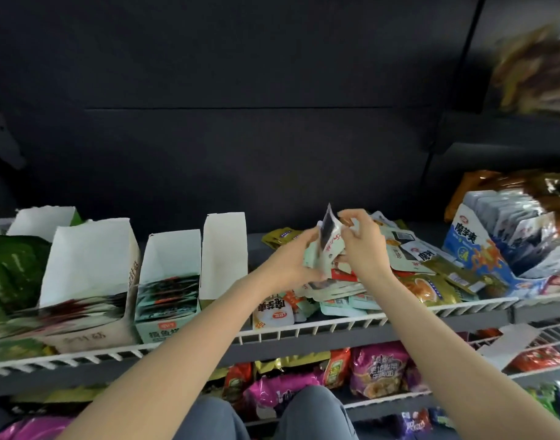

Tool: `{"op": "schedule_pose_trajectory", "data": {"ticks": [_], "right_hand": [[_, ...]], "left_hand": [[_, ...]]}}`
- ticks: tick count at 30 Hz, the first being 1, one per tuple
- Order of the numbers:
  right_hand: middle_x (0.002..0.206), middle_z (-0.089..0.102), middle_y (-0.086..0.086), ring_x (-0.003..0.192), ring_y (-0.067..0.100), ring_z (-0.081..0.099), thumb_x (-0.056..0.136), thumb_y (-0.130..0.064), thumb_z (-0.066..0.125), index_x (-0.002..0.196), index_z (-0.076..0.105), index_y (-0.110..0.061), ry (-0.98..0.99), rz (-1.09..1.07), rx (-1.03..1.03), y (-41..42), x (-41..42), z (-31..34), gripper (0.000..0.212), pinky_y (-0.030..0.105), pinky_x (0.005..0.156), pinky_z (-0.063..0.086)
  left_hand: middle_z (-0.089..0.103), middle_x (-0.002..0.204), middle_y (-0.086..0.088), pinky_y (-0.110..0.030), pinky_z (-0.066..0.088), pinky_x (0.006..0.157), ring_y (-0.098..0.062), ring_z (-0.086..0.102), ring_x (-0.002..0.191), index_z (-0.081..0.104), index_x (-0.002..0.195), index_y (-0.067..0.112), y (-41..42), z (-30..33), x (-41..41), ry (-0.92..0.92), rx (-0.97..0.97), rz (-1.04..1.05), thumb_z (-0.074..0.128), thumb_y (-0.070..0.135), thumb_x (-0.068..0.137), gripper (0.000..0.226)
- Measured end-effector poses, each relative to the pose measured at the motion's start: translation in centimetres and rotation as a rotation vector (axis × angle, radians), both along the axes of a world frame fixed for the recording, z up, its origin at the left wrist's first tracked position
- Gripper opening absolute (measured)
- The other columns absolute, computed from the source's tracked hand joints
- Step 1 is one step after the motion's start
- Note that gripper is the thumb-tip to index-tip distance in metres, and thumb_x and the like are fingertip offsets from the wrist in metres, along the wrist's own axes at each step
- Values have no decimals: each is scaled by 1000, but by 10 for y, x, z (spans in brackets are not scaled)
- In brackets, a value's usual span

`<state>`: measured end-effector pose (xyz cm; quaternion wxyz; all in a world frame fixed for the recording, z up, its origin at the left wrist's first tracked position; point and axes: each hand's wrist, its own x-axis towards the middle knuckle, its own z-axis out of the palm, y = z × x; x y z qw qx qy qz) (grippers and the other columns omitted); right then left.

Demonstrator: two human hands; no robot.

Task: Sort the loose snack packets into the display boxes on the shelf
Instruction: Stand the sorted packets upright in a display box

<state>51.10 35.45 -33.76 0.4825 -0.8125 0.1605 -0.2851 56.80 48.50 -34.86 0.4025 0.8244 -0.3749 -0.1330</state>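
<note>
a small stack of flat, glossy snack packets [324,249] is held upright above the loose heap [396,265], gripped from the left by the left hand [293,263] with its fingers curled round the lower edge. the top of the stack is pinched by the right hand [363,246], thumb and fingertips closed on a white packet with a dark panel. the crinkled foil heap is spread over the shelf behind a white wire rail [336,325]. to the left, tall white cardboard display boxes [169,281] are seen, rectangular and open-topped, partly filled with slim packets. at the right, a blue printed box [482,252] is packed with silvery sachets.
</note>
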Motion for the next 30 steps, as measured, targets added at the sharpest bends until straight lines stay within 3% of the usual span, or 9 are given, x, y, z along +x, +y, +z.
{"op": "schedule_pose_trajectory", "data": {"ticks": [3,5,7,10,13,17,22,26,30], "right_hand": [[94,59,5,85,23,66,96,-2,41,117,58,-17,-72,93,387,11,0,21,31,39,72,59],[107,64,14,93,25,67,97,-7,42,109,62,-15,-100,172,453,24,-2,32,25,37,75,58],[110,65,15,97,23,65,100,-22,40,105,64,-15,-122,279,493,40,-5,43,25,36,79,56],[115,58,4,107,16,56,98,-39,42,109,60,-21,-37,395,203,60,-7,53,28,27,79,49],[115,57,-4,106,11,54,91,-23,60,109,62,-20,-22,430,-173,86,-4,58,19,26,87,46],[93,72,-1,89,15,67,89,-11,62,96,70,-11,-120,468,-145,139,8,63,11,33,82,55],[84,70,-6,80,6,63,88,-12,63,89,68,-6,-127,525,-104,212,24,54,8,15,74,49],[87,73,0,87,14,67,87,-13,65,84,70,-10,-88,585,-97,252,39,37,6,34,84,54],[88,71,12,86,26,66,86,-16,66,87,67,2,-14,578,-231,270,48,23,18,39,80,54]], "left_hand": [[36,145,10,-22,30,107,-4,36,130,23,148,24,15,11,-7,-197,55,26,75,23,77,89],[55,132,3,-27,43,99,-12,52,119,44,137,22,30,22,-10,-373,-60,172,64,20,87,54],[67,108,2,-20,50,76,-12,63,98,58,119,22,51,39,-13,-487,-180,322,52,23,95,25],[68,95,4,-12,45,64,-10,64,88,66,107,20,90,63,-13,-487,-277,375,49,19,97,19],[70,91,5,-21,49,71,-11,64,86,69,101,20,133,80,-17,-520,-316,406,57,20,93,15],[68,86,8,-19,46,71,-9,63,82,69,90,18,192,88,-21,-586,-369,524,64,24,88,8],[67,88,6,-24,50,75,-14,64,86,68,88,15,262,82,-20,-514,-364,632,66,19,86,5],[70,89,0,-32,52,74,-20,65,80,70,101,16,307,65,-11,-483,-277,710,65,32,84,25],[70,92,-1,-17,40,64,-8,58,70,69,110,14,326,49,-6,-476,-94,735,66,33,84,33]]}}
